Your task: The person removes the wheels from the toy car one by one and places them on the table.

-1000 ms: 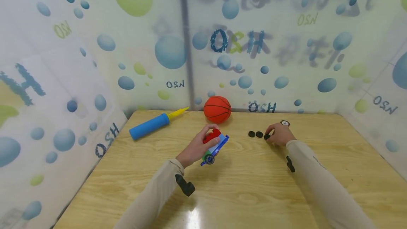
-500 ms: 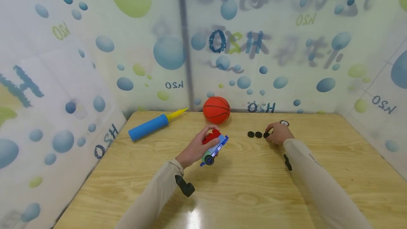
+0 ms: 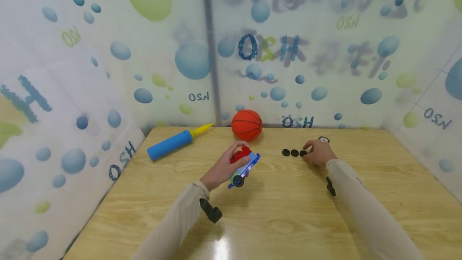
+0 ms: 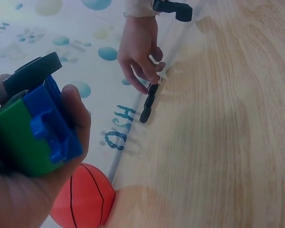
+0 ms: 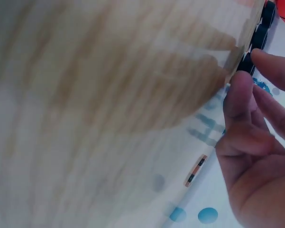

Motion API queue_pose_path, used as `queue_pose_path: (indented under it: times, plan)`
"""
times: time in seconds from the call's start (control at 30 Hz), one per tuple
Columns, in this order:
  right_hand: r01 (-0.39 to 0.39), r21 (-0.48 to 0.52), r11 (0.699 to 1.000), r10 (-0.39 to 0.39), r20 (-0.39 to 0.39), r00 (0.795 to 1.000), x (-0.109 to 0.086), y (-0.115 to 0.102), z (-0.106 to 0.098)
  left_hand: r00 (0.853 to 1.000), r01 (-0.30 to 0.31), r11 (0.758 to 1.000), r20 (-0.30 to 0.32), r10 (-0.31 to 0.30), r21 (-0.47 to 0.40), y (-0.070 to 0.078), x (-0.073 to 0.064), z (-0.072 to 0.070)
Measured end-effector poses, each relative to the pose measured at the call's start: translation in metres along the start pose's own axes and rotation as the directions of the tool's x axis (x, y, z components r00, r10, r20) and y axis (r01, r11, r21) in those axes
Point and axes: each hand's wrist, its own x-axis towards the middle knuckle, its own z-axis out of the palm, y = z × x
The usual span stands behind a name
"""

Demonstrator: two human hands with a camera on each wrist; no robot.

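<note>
a pale wooden table, its grain running crosswise, reaches from the near edge to the far wall. that wall and those at left and right are whitish sheets printed with blue and green spots and mirrored lettering; fainter grey characters show on the far one. a dark vertical stripe divides it left of centre. a patch of glare lies on the near part of the wood.

near the table's middle, the left hand has its fingers and thumb wrapped round a toy car in red, blue and green, with a black wheel, tilted and held above the wood.

farther right, the right hand has thumb and forefinger close together at the rightmost of three black discs, which lie in a row. whether they pinch it or only touch it, the views do not settle.

at the far left, a blue pump with a yellow end lies slantwise. a red ball sits by the far wall, between pump and discs. just beyond the right hand is a small round white-and-black thing. both sleeves are beige, with black mounts at the wrists.
</note>
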Motion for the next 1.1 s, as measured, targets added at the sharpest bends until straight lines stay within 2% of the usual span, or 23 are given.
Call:
queue_pose_path:
  times: [0.1,0.17,0.27,0.37,0.5,0.67,0.9,1.0,1.1]
  plan:
    - [0.024,0.005,1.000,-0.024,-0.046,0.999,-0.005,0.002,-0.001,1.000,0.011,1.000,-0.006,-0.011,-0.012,-0.001,0.000,0.002]
    - [0.047,0.009,0.999,-0.046,-0.106,0.993,-0.006,-0.001,-0.003,1.000,0.010,1.000,-0.014,-0.011,-0.020,0.000,0.002,0.002]
    - [0.087,0.027,0.996,-0.079,-0.202,0.976,-0.011,-0.009,-0.005,1.000,0.002,0.999,-0.020,-0.003,-0.035,0.001,0.004,0.001]
    - [0.139,0.065,0.988,-0.115,-0.288,0.951,-0.019,-0.019,-0.005,1.000,-0.005,0.999,-0.029,0.004,-0.051,0.000,0.005,0.001]
    - [0.205,0.128,0.970,-0.154,-0.330,0.931,-0.034,-0.034,-0.002,0.998,-0.017,0.997,-0.069,0.012,-0.076,-0.003,0.003,0.000]
    - [0.270,0.201,0.942,-0.202,-0.302,0.932,-0.052,-0.048,0.000,0.991,-0.058,0.991,-0.127,0.043,-0.119,-0.007,0.003,-0.002]
    - [0.320,0.362,0.875,-0.274,-0.172,0.946,-0.070,-0.076,0.004,0.988,-0.054,0.996,-0.149,0.042,-0.074,-0.008,0.008,0.003]
    - [0.358,0.396,0.846,-0.339,-0.119,0.933,-0.077,-0.094,0.010,0.987,-0.062,0.997,-0.154,0.054,-0.053,-0.008,0.009,0.006]
    - [0.412,0.416,0.811,-0.417,-0.084,0.905,-0.082,-0.113,0.019,0.986,-0.064,0.995,-0.158,0.052,-0.073,-0.007,0.010,0.008]
